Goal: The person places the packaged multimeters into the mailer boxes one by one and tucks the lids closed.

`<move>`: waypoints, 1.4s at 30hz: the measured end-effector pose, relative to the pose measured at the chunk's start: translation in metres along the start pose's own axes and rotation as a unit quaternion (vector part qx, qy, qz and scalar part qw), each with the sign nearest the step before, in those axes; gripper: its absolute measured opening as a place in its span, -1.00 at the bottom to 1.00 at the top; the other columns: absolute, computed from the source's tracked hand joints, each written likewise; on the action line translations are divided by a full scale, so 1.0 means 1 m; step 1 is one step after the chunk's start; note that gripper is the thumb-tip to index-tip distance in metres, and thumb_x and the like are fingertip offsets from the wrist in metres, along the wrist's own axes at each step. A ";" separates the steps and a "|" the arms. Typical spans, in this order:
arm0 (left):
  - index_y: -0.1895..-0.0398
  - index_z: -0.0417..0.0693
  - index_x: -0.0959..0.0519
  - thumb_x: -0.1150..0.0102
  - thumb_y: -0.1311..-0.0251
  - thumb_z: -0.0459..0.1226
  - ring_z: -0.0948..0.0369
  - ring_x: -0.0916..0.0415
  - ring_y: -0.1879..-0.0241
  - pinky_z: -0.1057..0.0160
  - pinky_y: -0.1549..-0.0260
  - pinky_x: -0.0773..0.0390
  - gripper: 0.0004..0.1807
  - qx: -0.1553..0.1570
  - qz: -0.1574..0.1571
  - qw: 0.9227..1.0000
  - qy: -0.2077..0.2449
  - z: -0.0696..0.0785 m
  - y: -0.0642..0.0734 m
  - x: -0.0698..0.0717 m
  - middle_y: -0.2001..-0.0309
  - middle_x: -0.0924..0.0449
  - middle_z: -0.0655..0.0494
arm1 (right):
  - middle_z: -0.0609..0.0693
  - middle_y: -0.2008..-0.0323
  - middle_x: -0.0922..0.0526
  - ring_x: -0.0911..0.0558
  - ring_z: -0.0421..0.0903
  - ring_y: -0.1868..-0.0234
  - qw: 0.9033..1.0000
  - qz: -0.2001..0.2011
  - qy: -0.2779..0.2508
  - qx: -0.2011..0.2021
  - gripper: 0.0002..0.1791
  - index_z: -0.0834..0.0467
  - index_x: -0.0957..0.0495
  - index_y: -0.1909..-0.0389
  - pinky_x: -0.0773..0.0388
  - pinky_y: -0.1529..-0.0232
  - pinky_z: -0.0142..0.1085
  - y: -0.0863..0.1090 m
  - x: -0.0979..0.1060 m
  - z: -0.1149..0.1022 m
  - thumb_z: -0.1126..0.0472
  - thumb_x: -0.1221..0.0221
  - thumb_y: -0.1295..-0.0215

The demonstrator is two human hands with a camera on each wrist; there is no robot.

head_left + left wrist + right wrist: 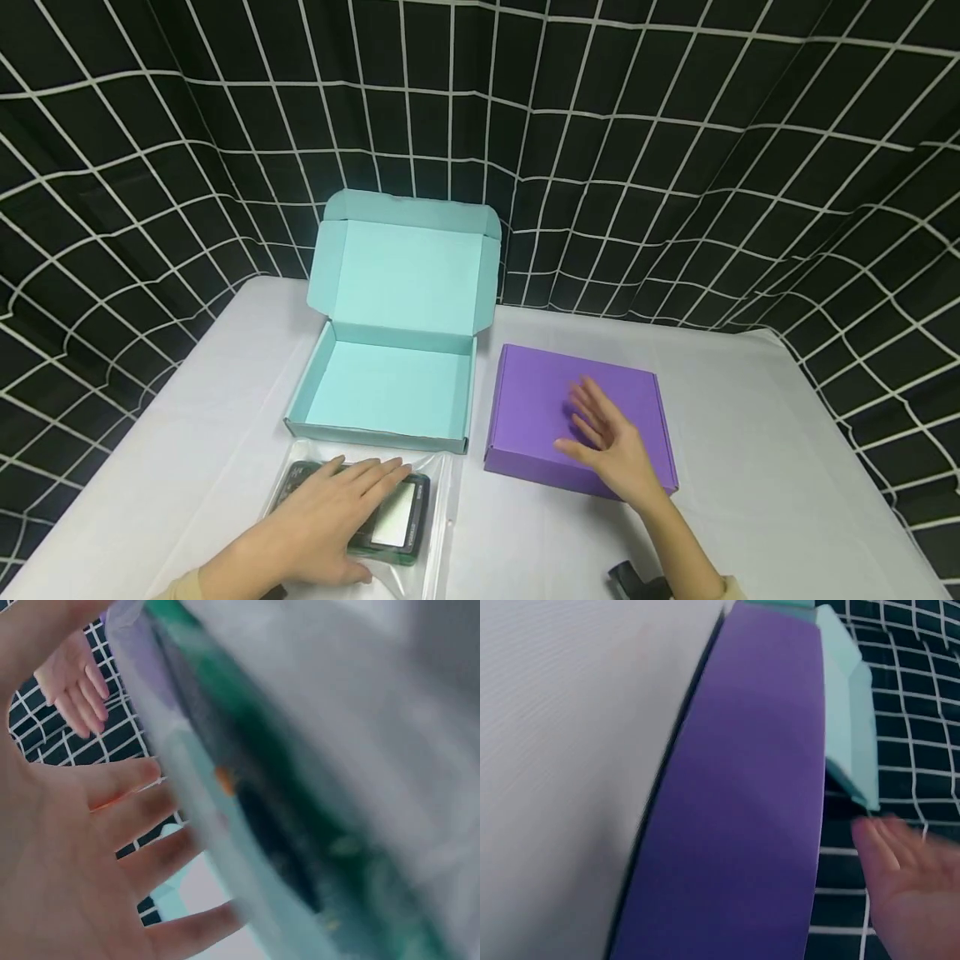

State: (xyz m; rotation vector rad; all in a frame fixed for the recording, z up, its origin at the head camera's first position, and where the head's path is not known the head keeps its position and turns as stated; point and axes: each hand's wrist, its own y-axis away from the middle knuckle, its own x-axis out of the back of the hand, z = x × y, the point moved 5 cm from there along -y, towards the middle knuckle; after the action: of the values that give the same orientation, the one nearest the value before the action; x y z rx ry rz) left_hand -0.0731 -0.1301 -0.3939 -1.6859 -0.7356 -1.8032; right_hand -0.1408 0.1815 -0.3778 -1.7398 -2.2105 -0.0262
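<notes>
Left hand (322, 521) flat, fingers straight, on bagged green gadget (375, 521) at front edge of surface (187, 433). Teal box (386, 387) open, empty. Right hand (611, 446) spread, holding nothing, over shut purple box (540, 392). Packing not begun.

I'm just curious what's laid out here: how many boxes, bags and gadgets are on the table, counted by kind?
Boxes: 2, the open teal box and the closed purple box.
Clear plastic bags: 1, the clear bag under the left hand.
Gadgets: 1, a green device inside that bag.
Total: 4.
</notes>
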 end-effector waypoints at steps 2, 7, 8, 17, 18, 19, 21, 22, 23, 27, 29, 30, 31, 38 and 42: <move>-0.41 -0.20 -0.22 -0.48 0.32 0.14 0.00 -0.36 -0.27 -0.23 -0.13 -0.40 0.18 0.014 -0.010 1.000 0.011 -0.002 0.002 -0.005 -0.35 -0.34 -0.03 | 0.40 -0.38 -0.19 -0.29 0.17 -0.36 0.999 -0.034 -0.006 0.006 -0.05 0.46 -0.03 -0.43 -0.38 -0.20 -0.40 -0.008 -0.016 -0.001 0.49 -0.34 -0.05; -0.42 -0.25 -0.20 -0.49 0.32 0.00 -0.07 -0.23 -0.36 -0.30 -0.20 -0.29 0.15 0.032 -0.019 0.999 0.035 -0.006 0.005 -0.013 -0.41 -0.23 -0.14 | 0.34 -0.44 -0.09 -0.18 0.23 -0.41 0.994 -0.095 -0.045 -0.032 0.01 0.45 0.00 -0.44 -0.33 -0.27 -0.24 -0.029 -0.051 0.000 0.43 -0.39 -0.03; -0.43 -0.26 -0.19 -0.48 0.31 -0.02 -0.08 -0.21 -0.37 -0.31 -0.20 -0.27 0.14 0.033 -0.022 0.999 0.035 -0.006 0.005 -0.014 -0.41 -0.22 -0.15 | 0.33 -0.46 -0.05 -0.16 0.23 -0.42 0.993 -0.103 -0.048 -0.042 0.04 0.44 0.02 -0.45 -0.31 -0.28 -0.22 -0.032 -0.058 0.000 0.41 -0.40 -0.03; -0.43 -0.27 -0.17 -0.46 0.22 -0.12 -0.14 -0.20 -0.37 -0.39 -0.20 -0.18 0.08 0.043 -0.041 0.996 0.062 -0.003 0.005 -0.020 -0.42 -0.19 -0.20 | 0.29 -0.51 0.17 -0.04 0.31 -0.43 0.991 -0.112 -0.004 -0.079 0.23 0.32 0.16 -0.51 -0.29 -0.28 -0.03 -0.059 -0.096 0.002 0.37 -0.48 0.08; -0.43 -0.27 -0.18 -0.46 0.21 -0.11 -0.15 -0.20 -0.36 -0.40 -0.20 -0.19 0.08 0.043 -0.043 0.996 0.062 -0.002 0.005 -0.019 -0.42 -0.19 -0.21 | 0.30 -0.51 0.18 -0.03 0.30 -0.44 0.991 -0.112 0.009 -0.076 0.25 0.35 0.17 -0.50 -0.28 -0.29 -0.02 -0.062 -0.099 0.003 0.36 -0.50 0.10; -0.43 -0.28 -0.18 -0.46 0.21 -0.10 -0.15 -0.20 -0.36 -0.40 -0.19 -0.19 0.07 0.042 -0.046 0.996 0.061 -0.002 0.004 -0.019 -0.42 -0.20 -0.21 | 0.29 -0.51 0.19 -0.01 0.28 -0.45 0.991 -0.112 0.021 -0.075 0.27 0.36 0.18 -0.50 -0.27 -0.30 -0.03 -0.064 -0.102 0.004 0.35 -0.51 0.12; -0.42 -0.27 -0.20 -0.47 0.20 -0.09 -0.14 -0.22 -0.35 -0.39 -0.19 -0.21 0.06 0.041 -0.050 0.996 0.058 -0.001 0.004 -0.019 -0.41 -0.22 -0.20 | 0.32 -0.50 0.19 0.01 0.25 -0.46 0.990 -0.115 0.040 -0.074 0.31 0.40 0.21 -0.49 -0.23 -0.32 -0.01 -0.068 -0.108 0.006 0.33 -0.53 0.16; -0.42 -0.27 -0.21 -0.47 0.20 -0.09 -0.14 -0.23 -0.35 -0.39 -0.18 -0.22 0.06 0.042 -0.050 0.996 0.057 -0.001 0.003 -0.018 -0.40 -0.23 -0.20 | 0.33 -0.50 0.18 0.02 0.23 -0.47 0.989 -0.115 0.052 -0.076 0.34 0.41 0.22 -0.48 -0.20 -0.34 -0.01 -0.070 -0.111 0.007 0.31 -0.55 0.19; -0.42 -0.26 -0.21 -0.47 0.20 -0.08 -0.14 -0.23 -0.35 -0.39 -0.18 -0.22 0.06 0.042 -0.050 0.996 0.056 -0.001 0.003 -0.018 -0.40 -0.23 -0.19 | 0.32 -0.50 0.18 0.02 0.22 -0.48 0.988 -0.113 0.061 -0.081 0.37 0.41 0.22 -0.48 -0.17 -0.36 -0.01 -0.071 -0.113 0.008 0.30 -0.56 0.22; -0.41 -0.26 -0.22 -0.47 0.19 -0.08 -0.14 -0.25 -0.34 -0.39 -0.17 -0.23 0.05 0.041 -0.042 0.997 0.055 -0.001 0.003 -0.017 -0.39 -0.25 -0.19 | 0.34 -0.49 0.16 -0.06 0.25 -0.45 0.987 -0.095 0.064 -0.114 0.41 0.41 0.25 -0.48 -0.18 -0.36 -0.01 -0.073 -0.117 0.010 0.33 -0.58 0.28; -0.41 -0.26 -0.22 -0.47 0.19 -0.08 -0.14 -0.26 -0.33 -0.39 -0.17 -0.24 0.04 0.040 -0.038 0.997 0.054 -0.001 0.003 -0.017 -0.38 -0.26 -0.20 | 0.35 -0.48 0.12 -0.12 0.27 -0.43 0.985 -0.087 0.066 -0.133 0.40 0.42 0.24 -0.48 -0.24 -0.33 -0.03 -0.074 -0.118 0.011 0.37 -0.57 0.28; -0.41 -0.26 -0.23 -0.46 0.20 -0.08 -0.14 -0.26 -0.33 -0.39 -0.16 -0.25 0.04 0.039 -0.035 0.997 0.052 -0.001 0.003 -0.016 -0.38 -0.27 -0.20 | 0.36 -0.48 0.11 -0.15 0.28 -0.41 0.984 -0.086 0.065 -0.141 0.38 0.44 0.24 -0.47 -0.28 -0.30 -0.04 -0.074 -0.119 0.011 0.40 -0.56 0.27; -0.40 -0.27 -0.23 -0.47 0.20 -0.08 -0.14 -0.27 -0.32 -0.39 -0.16 -0.25 0.04 0.038 -0.032 0.997 0.050 -0.002 0.003 -0.016 -0.37 -0.28 -0.20 | 0.36 -0.48 0.10 -0.18 0.28 -0.40 0.983 -0.086 0.065 -0.149 0.36 0.46 0.23 -0.47 -0.31 -0.29 -0.06 -0.074 -0.119 0.011 0.43 -0.55 0.26; -0.35 -0.27 -0.31 -0.51 0.28 -0.06 -0.12 -0.37 -0.25 -0.37 -0.10 -0.33 0.03 0.032 -0.010 0.999 0.033 -0.002 0.001 -0.013 -0.29 -0.39 -0.16 | 0.34 -0.47 0.06 -0.22 0.24 -0.38 0.978 -0.094 0.088 -0.166 0.31 0.48 0.20 -0.45 -0.35 -0.26 -0.12 -0.075 -0.120 0.012 0.46 -0.52 0.23; -0.31 -0.31 -0.33 -0.52 0.31 -0.10 -0.14 -0.39 -0.23 -0.35 -0.11 -0.35 0.01 0.031 -0.008 0.999 0.036 -0.001 0.000 -0.013 -0.27 -0.41 -0.21 | 0.35 -0.46 0.04 -0.25 0.26 -0.36 0.978 -0.096 0.095 -0.161 0.30 0.48 0.19 -0.45 -0.38 -0.24 -0.12 -0.075 -0.120 0.012 0.44 -0.52 0.22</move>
State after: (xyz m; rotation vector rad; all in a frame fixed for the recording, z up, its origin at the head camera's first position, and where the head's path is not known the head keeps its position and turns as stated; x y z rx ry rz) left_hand -0.0727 -0.1302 -0.4068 -1.5721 -0.7667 -1.8230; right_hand -0.1906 0.0513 -0.4070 -1.5868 -2.3183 -0.6011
